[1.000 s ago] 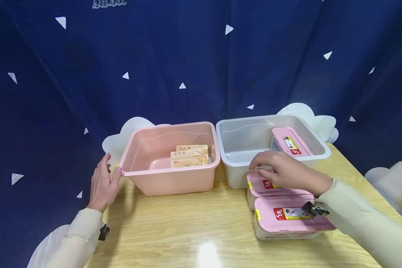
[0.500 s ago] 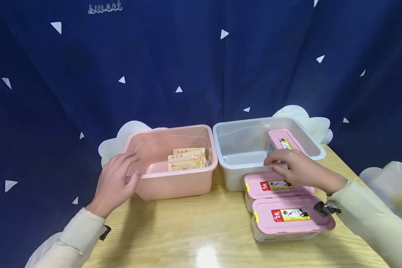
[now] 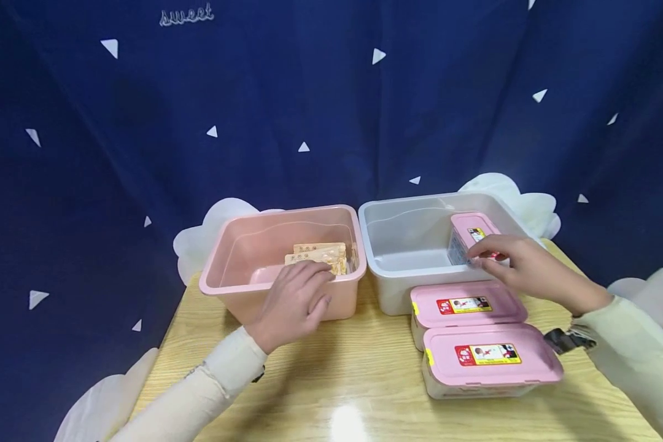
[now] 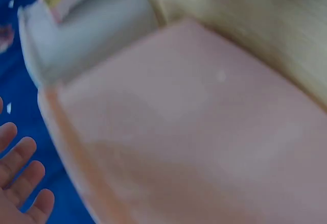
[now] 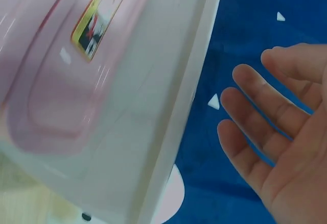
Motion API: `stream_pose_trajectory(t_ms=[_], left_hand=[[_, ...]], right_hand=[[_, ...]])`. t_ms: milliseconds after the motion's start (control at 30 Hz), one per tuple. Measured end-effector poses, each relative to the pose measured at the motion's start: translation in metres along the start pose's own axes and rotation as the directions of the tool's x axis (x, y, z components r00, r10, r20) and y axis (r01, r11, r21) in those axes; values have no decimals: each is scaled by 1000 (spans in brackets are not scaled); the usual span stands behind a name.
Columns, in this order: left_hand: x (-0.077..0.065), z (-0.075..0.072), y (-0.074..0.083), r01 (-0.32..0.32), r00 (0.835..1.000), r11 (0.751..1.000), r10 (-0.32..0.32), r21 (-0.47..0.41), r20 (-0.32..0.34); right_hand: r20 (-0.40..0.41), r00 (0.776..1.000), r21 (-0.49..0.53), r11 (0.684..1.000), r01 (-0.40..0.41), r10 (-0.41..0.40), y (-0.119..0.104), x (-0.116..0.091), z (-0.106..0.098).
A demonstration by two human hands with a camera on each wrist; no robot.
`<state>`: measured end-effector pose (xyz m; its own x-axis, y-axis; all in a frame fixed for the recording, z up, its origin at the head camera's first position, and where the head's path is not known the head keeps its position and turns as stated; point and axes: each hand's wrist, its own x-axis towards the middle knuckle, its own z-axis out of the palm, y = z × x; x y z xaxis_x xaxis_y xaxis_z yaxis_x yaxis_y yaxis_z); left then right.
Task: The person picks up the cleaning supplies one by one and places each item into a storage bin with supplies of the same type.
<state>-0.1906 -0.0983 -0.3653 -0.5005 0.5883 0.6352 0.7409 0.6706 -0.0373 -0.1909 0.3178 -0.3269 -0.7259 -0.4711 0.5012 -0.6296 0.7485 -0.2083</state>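
Note:
My left hand (image 3: 294, 307) is at the front wall of the pink bin (image 3: 229, 290), its relaxed fingers near the rim and holding nothing. Behind those fingers, several cream-coloured packets (image 3: 323, 250) stand inside the bin, partly hidden. Over the front right rim of the grey bin (image 3: 398, 273) hovers my right hand (image 3: 536, 273), fingers loosely bent and nothing in them. In that bin stands a pink-lidded box (image 3: 472, 226), partly covered by the right hand. The right wrist view shows the right fingers (image 5: 255, 114) spread and apart from the bin.
Two more pink-lidded boxes, a rear one (image 3: 464, 307) and a front one (image 3: 492, 362), sit on the wooden table (image 3: 320, 380) before the grey bin. A dark blue curtain (image 3: 287, 92) with white triangles hangs behind. The bins stand side by side.
My left hand has moved right, from the pink bin's left edge to in front of the packets. My right hand has shifted right and away from the rear table box. The boxes stay put.

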Motion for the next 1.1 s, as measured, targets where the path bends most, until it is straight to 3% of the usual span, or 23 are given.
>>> stream_pose_trajectory(t_ms=[133, 300, 467, 667, 767, 933, 1100], left_hand=[[7, 20, 22, -54, 996, 999, 54, -3, 68], [23, 35, 43, -48, 988, 998, 54, -47, 143], [45, 47, 61, -86, 990, 996, 89, -38, 109], [68, 57, 91, -128, 984, 989, 135, -69, 114], [74, 60, 108, -132, 972, 985, 151, -109, 182], [81, 62, 135, -161, 931, 977, 197, -137, 308], [83, 62, 147, -188, 924, 976, 213, -109, 318]], right_hand=[[15, 998, -40, 998, -55, 55, 8, -4, -3], [14, 993, -73, 990, -120, 121, 22, -10, -7], [-16, 985, -84, 981, -173, 173, 40, -17, -10], [-25, 945, -51, 943, -327, 327, 58, -22, -11], [-37, 929, -23, 930, -368, 367, 65, -26, -7], [-25, 894, 2, 894, -448, 448, 73, -33, -4], [-7, 872, -3, 873, -489, 489, 79, -39, -2]])
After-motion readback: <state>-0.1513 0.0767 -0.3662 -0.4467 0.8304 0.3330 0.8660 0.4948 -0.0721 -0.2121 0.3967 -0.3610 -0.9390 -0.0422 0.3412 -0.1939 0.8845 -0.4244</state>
